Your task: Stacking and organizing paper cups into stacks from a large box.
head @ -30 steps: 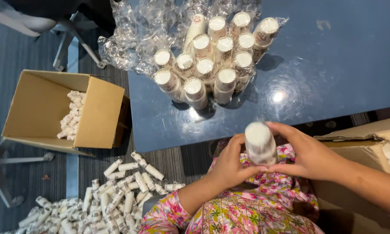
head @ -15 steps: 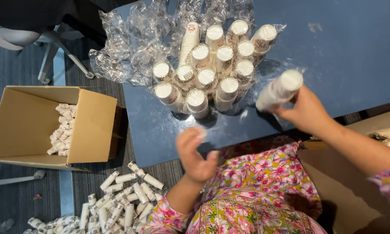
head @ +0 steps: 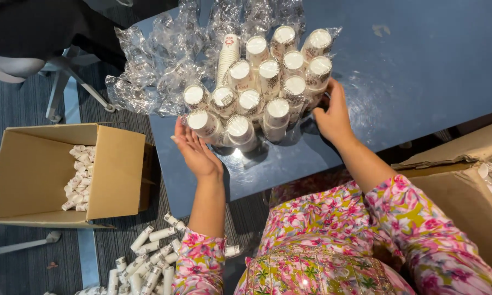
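Note:
Several stacks of white paper cups [head: 259, 87] stand bunched together on a dark blue table [head: 420, 76], partly wrapped in clear plastic. My left hand [head: 194, 150] is open with its palm against the left side of the bunch. My right hand [head: 333, 117] presses flat against the right side, by the rightmost stack [head: 314, 74]. Neither hand grips a single stack. Both arms wear pink floral sleeves.
Crumpled clear plastic wrap [head: 158, 60] lies behind and left of the cups. On the floor at left, an open cardboard box [head: 115, 169] holds small white rolls, and more rolls [head: 147, 257] lie scattered below it. Another cardboard box [head: 464, 186] stands at right. A chair base [head: 65, 76] is at upper left.
A second ago both hands held one cup stack over my lap. My right hand carried it up to the bunch and let go. Both hands now rest against the bunch's sides.

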